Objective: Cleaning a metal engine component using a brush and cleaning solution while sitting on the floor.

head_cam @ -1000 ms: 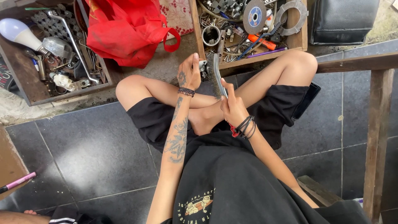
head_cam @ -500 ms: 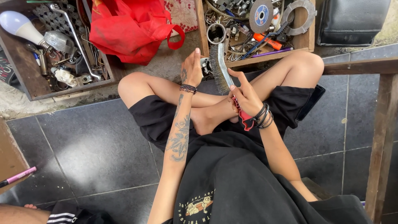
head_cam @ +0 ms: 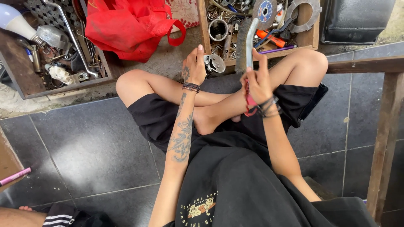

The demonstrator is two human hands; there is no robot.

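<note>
Gripping wire brush [head_cam: 246, 44], right hand [head_cam: 257, 82]

- An informal workshop set up at floor level, on dark grey floor tiles [head_cam: 88, 147] beside rough concrete.
- Far right, a wooden tray [head_cam: 309, 40] holds a cutting disc [head_cam: 265, 10], a metal ring [head_cam: 219, 29], a sprocket-like plate and loose tools.
- Far left, a second wooden box [head_cam: 63, 86] carries a light bulb [head_cam: 17, 23], a bent steel bar and small metal parts.
- A red cloth bag [head_cam: 126, 25] lies between them.
</note>
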